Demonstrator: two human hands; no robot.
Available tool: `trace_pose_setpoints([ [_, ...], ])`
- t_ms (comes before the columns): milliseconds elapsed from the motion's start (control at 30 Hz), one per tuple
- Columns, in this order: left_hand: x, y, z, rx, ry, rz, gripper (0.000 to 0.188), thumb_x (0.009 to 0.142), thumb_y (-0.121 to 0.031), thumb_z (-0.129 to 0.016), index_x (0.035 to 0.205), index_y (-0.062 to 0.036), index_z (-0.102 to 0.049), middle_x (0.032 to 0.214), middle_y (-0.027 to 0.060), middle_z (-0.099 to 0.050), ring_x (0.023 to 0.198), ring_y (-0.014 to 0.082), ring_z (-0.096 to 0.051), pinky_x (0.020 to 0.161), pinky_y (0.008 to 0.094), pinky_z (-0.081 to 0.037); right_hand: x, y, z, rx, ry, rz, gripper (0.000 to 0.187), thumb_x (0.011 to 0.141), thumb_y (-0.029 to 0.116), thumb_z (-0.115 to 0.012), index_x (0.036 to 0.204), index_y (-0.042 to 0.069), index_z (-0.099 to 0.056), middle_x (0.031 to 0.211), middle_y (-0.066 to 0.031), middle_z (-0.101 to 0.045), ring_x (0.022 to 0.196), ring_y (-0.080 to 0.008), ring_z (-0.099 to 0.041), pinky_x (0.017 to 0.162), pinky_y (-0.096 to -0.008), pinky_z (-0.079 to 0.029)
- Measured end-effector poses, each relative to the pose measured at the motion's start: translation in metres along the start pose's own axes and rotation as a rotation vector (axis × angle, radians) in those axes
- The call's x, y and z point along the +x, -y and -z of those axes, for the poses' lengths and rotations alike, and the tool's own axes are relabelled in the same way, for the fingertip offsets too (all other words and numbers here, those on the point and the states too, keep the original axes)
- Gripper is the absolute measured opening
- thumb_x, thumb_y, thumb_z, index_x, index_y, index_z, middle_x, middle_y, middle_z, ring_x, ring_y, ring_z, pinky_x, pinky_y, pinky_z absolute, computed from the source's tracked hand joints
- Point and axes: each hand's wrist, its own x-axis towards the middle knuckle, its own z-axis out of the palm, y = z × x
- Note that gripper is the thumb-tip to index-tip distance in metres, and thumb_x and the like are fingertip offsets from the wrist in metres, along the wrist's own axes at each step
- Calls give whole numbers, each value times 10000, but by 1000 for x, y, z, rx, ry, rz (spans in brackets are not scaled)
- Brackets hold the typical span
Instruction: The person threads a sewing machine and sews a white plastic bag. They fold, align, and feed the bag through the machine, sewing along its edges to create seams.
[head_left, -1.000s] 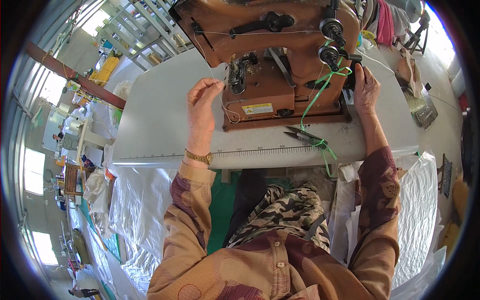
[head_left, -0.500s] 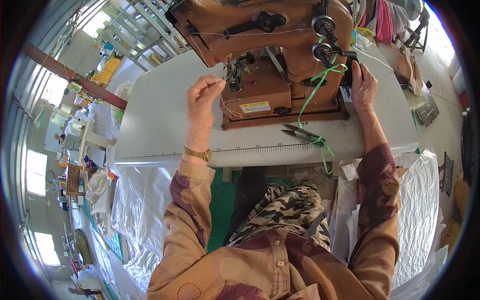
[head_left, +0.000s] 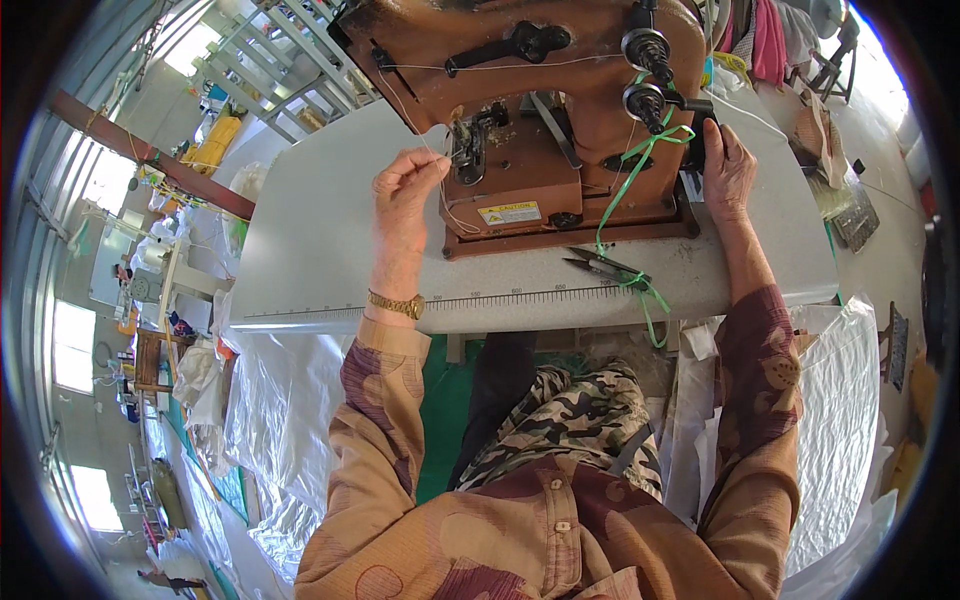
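The thin white thread [head_left: 432, 160] looks like the weak point here: it is pinched between the fingertips of the left hand [head_left: 405, 190] and runs taut up toward the top of the brown sewing machine [head_left: 540, 110], so a slight tug or a slack grip could, I judge, pull it off its guides or let the free end slip away from the needle area [head_left: 466, 150] just beside those fingertips. The fingers are also very close to the needle, and since the right hand [head_left: 728, 170] rests against the wheel end of the machine, near the black knobs [head_left: 645, 75], any turn there could bring the needle down on them. Whether the right hand is gripping something or merely laid flat I cannot tell; its fingers are extended along the machine's side. A green ribbon [head_left: 630, 180] hangs from the knobs down to the thread snips [head_left: 600, 266] lying near the front edge of the table [head_left: 310, 250], just in front of the machine's base; it could snag the right sleeve and drag the snips off. The thread itself sits at the machine's left end, held in the left hand and well apart from the right, which is at the opposite end toward the table's right edge.
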Motion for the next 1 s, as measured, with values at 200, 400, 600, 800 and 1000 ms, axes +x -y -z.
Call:
trace_pose_setpoints([
  [200, -2, -2, -1, -16, -4, -8, 62, 836, -16, -705, 862, -72, -704, 934, -8, -648, 879, 95, -608, 847, 263, -482, 1, -6, -2, 1, -1, 18, 538, 967, 494, -496, 742, 7, -464, 636, -209, -434, 590, -373, -361, 558, -398, -395],
  [400, -1, -3, -1, 8, -24, -13, 62, 834, -4, -701, 855, -62, -702, 934, -3, -645, 881, 91, -600, 843, 255, -483, 0, -5, -2, -22, 2, 7, 540, 969, 498, -490, 741, 8, -478, 631, -204, -448, 577, -361, -395, 565, -398, -398],
  [600, 1, -1, -1, 0, -16, -27, 66, 834, 17, -690, 833, -49, -694, 919, 6, -641, 861, 95, -601, 833, 252, -484, 1, -4, -1, -35, 12, 12, 532, 970, 493, -493, 749, 9, -483, 633, -200, -462, 574, -358, -407, 566, -395, -401],
  [800, -4, -6, -10, 12, -12, -43, 73, 828, 34, -686, 822, -38, -687, 898, 7, -624, 856, 98, -588, 840, 256, -477, 1, -1, 1, -16, 22, -5, 529, 965, 491, -503, 749, 8, -485, 637, -206, -469, 587, -381, -413, 572, -404, -404],
  [1000, -8, -10, -15, 67, -50, -85, 74, 819, 37, -689, 821, -36, -690, 894, 7, -614, 878, 102, -571, 866, 267, -457, 1, -1, 1, -24, 24, 1, 539, 961, 497, -504, 743, 5, -488, 642, -216, -475, 609, -412, -438, 579, -409, -409],
])
